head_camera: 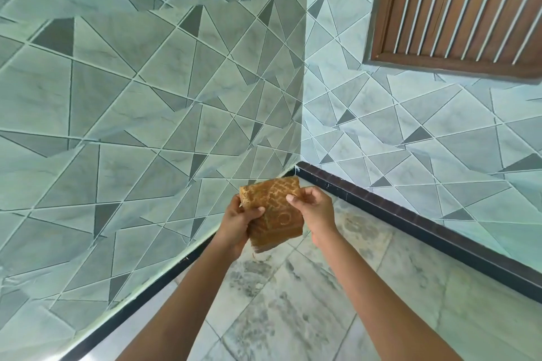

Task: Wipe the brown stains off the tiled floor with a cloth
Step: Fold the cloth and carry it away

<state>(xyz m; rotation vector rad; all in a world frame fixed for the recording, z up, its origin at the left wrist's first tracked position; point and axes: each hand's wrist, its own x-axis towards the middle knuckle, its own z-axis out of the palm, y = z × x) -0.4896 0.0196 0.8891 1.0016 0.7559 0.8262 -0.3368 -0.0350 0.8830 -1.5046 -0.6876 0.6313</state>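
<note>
cloth [274,211] soft, light, floppy; left hand [239,221] and right hand [315,208] both pinching edges, better bunch middle before floor [293,302].

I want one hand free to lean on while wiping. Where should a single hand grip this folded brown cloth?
Probably across the cloth's top folded edge, from above, palm over the pad. It is folded flat, and the left hand and right hand only pinch its sides.
</note>
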